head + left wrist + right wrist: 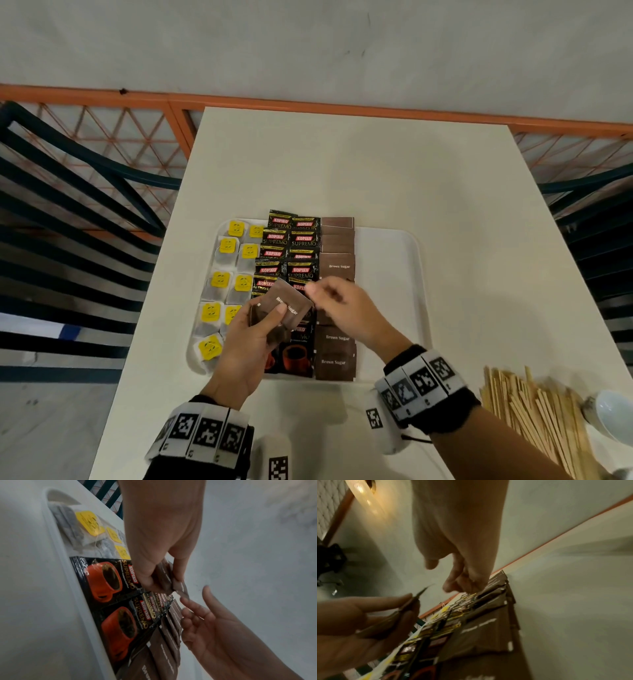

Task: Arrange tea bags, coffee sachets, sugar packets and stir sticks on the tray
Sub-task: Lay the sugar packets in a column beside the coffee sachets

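A white tray holds yellow-tagged tea bags on the left, black coffee sachets in the middle and a column of brown sugar packets to their right. My left hand hovers over the tray's near part and grips a small stack of brown sugar packets, thumb on top. My right hand is just right of that stack, fingers loosely curled and holding nothing. The left wrist view shows the gripped packets with the right hand close to their tip.
A heap of wooden stir sticks lies on the table at the near right, beside a white cup. The tray's right third is bare. Dark chairs flank the table on both sides.
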`<state>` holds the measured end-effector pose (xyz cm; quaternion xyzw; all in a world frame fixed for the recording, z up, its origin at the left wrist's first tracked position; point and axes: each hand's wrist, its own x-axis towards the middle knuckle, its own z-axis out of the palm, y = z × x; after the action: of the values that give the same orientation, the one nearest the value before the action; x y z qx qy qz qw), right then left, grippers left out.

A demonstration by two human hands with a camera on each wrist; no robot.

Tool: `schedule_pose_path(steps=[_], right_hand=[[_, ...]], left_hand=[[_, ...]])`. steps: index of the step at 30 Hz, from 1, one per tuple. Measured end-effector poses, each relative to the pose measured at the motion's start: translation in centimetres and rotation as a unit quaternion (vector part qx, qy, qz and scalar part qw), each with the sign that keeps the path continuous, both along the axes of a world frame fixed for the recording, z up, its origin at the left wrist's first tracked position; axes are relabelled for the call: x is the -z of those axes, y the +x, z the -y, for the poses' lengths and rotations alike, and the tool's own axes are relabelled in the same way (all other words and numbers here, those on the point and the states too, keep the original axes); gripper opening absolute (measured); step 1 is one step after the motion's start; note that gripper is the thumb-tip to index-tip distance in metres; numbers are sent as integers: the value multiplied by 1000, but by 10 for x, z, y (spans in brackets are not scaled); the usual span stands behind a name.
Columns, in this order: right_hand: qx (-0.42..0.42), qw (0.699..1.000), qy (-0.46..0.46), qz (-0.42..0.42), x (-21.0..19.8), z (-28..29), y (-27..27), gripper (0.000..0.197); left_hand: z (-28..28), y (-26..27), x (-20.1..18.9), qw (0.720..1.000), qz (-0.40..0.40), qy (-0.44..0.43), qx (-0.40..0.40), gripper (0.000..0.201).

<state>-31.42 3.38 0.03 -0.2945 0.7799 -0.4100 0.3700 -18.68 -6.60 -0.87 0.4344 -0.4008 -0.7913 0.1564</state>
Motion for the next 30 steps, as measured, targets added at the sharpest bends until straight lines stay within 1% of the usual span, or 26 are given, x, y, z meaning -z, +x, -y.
schedule_pose_path(steps=[2,3,5,7,11,13,15,17,20,23,30], right_hand=[[-48,998,0,42,2,-1,8,20],[-50,998,-5,49,4,-1,10,17],[-12,997,-30,68,7,1,10,12],[38,992,-57,108,7,3,3,7],[129,971,-92,177,6,6,-24,6],[170,966,-99,170,3,8,-41,9],[209,961,-100,150,3,11,-59,13],[240,958,-91,130,8,16,-75,13],[243,964,-45,100,18,21,-90,6],[235,969,-16,76,26,20,-94,14],[246,969,9,1,38,20,-91,17]], left_hand=[[1,-1,1,1000,-6,-1,-6,28],[1,-2,1,1000,-7,-2,-6,27],[0,-3,0,1000,-9,2,-4,20],[-1,-4,0,1000,-12,20,-9,10],[2,-3,1,999,-12,45,-16,21],[4,-1,1,999,-3,45,-17,25],[5,-2,1,999,6,39,-15,28],[5,-2,0,999,15,27,-11,29],[4,-3,-3,1000,29,4,-2,30],[4,-2,-6,999,41,-18,6,31],[3,0,-2,999,42,-25,18,33]])
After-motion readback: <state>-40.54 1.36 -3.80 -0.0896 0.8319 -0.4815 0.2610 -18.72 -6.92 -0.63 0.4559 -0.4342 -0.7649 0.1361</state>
